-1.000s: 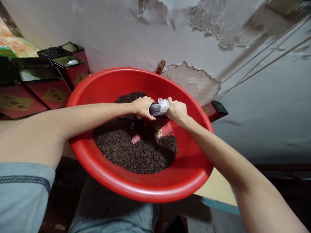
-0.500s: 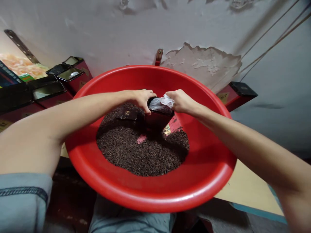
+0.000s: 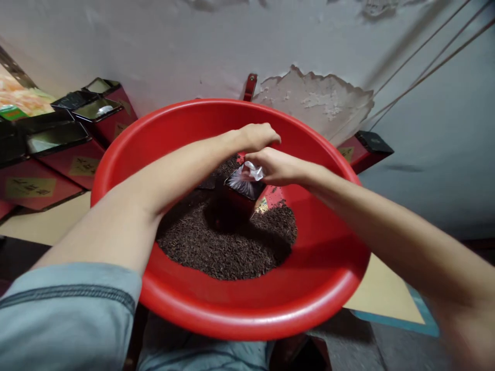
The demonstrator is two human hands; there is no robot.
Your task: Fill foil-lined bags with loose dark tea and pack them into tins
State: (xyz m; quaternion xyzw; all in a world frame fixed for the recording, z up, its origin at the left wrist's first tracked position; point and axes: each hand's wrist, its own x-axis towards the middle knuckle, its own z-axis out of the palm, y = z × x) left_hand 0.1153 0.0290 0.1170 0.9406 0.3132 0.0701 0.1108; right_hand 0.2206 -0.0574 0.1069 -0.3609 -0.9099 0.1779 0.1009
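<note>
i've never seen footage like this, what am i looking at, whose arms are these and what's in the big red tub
There's no machine here: these are a person's own bare arms. Every picture comes from one camera worn on the head, looking forward and down.

The big red tub holds a pile of dark, loose bits; I can't tell exactly what they are. Within it is an open tin lined with a clear plastic bag. The right hand grips the bag's gathered top. The left hand is just beyond it; whether it touches anything is unclear.

More red-and-black tins stand to the left, and a pale tabletop shows beside the tub.
</note>
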